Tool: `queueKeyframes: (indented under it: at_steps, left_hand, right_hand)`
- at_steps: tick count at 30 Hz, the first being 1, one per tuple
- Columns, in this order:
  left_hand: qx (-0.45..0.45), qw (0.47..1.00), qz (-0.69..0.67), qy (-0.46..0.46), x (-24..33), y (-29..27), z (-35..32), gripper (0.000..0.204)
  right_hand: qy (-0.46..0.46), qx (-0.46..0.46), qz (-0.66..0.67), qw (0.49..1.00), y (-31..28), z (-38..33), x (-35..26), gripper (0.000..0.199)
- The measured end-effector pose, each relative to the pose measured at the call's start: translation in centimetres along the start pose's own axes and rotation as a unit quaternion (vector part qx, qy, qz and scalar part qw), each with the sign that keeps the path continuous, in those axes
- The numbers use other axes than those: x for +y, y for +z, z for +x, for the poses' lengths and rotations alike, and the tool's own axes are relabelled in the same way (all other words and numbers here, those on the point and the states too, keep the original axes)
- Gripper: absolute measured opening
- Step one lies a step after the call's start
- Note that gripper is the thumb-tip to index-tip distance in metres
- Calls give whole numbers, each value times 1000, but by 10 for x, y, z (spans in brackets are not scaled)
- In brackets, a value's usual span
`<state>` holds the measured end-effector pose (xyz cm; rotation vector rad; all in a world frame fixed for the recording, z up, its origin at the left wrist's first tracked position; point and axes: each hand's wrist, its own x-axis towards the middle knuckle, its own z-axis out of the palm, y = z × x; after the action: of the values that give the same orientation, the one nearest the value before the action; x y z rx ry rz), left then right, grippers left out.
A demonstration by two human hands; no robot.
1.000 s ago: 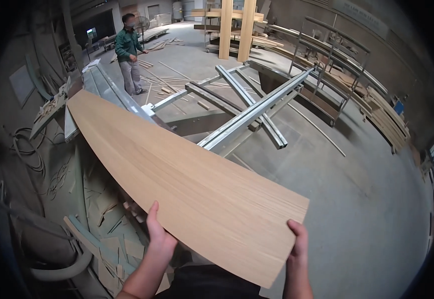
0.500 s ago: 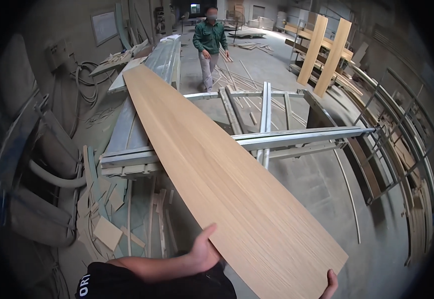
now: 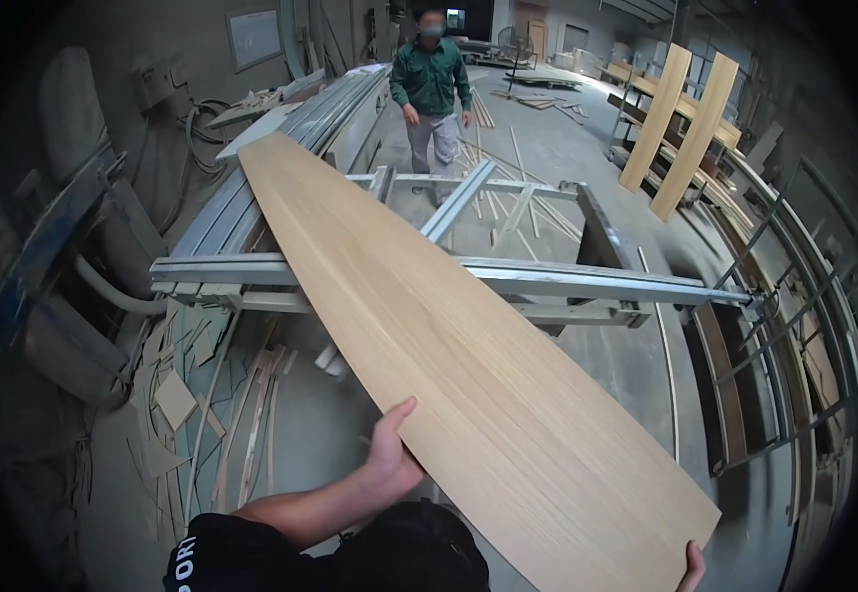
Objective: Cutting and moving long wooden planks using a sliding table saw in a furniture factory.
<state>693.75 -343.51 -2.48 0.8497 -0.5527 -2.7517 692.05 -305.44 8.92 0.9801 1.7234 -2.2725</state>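
Note:
A long light wooden panel (image 3: 429,335) runs from my hands away over the grey metal sliding-table saw frame (image 3: 508,281). My left hand (image 3: 390,459) grips the panel's near left edge, thumb on top. My right hand (image 3: 693,567) holds the near right corner; only its fingertips show at the picture's lower edge. The panel's far end lies over the saw's long table (image 3: 281,148).
A person in a green jacket (image 3: 431,89) stands beyond the saw, facing me. Wood offcuts and strips (image 3: 202,405) litter the floor at left. Two upright boards (image 3: 680,128) lean at right beside metal racks (image 3: 794,296). A dust hose (image 3: 104,291) curves at left.
The view has turned so that the panel points further along the saw table. The person in green has come closer. My hands keep their hold on the near end.

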Motion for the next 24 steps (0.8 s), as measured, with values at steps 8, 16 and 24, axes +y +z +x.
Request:
queueKeyframes:
  at_steps: [8, 16, 24]
  left_hand:
    - [-6, 997, -48, 59, -132, 83, 24, 55]
    - [10, 994, -75, 79, -183, 129, 70, 55]
    - [29, 982, -122, 144, -181, 169, 117, 49]
  right_hand:
    - [-13, -129, -10, 992, -35, 112, -89, 56]
    - [-51, -100, -8, 994, -116, 302, -144, 48]
    - [-37, -217, -46, 974, -47, 397, -194, 47]
